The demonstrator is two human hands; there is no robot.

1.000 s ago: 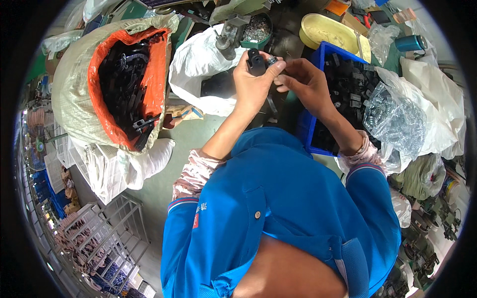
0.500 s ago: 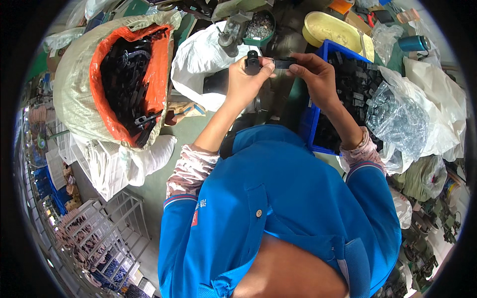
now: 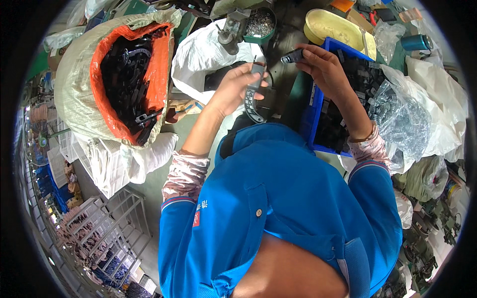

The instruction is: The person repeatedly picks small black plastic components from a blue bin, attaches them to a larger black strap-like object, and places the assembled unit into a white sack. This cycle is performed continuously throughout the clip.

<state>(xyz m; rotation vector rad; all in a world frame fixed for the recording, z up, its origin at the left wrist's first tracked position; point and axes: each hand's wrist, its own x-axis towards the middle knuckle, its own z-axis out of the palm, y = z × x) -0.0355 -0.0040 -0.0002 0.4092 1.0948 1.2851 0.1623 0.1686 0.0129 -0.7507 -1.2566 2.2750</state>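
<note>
My left hand (image 3: pixel 232 90) is closed around a long, curved black plastic handle (image 3: pixel 251 103) with a ribbed lower part. The handle's lower end hangs just above my blue clothing, and a thin prong sticks up from its top. Farther right, my right hand (image 3: pixel 322 68) pinches a small black plastic block (image 3: pixel 293 56). A shiny coil-like end on the block points left. The two pieces are apart, with a gap between my hands. Below my right hand stands a blue crate (image 3: pixel 315 111) holding many small black parts.
At left, a large woven sack (image 3: pixel 74 84) with an orange lining (image 3: pixel 98 99) holds black curved parts. A white bag (image 3: pixel 191 54), a metal fixture (image 3: pixel 228 37) and a green tray (image 3: pixel 258 38) of small metal pieces lie ahead. A yellow basin (image 3: pixel 318 25) and clear plastic bags (image 3: pixel 402 116) stand right.
My hands have moved apart. The left one has turned the curved handle so it hangs downward, and the right one has drawn up and away with the small black block.
</note>
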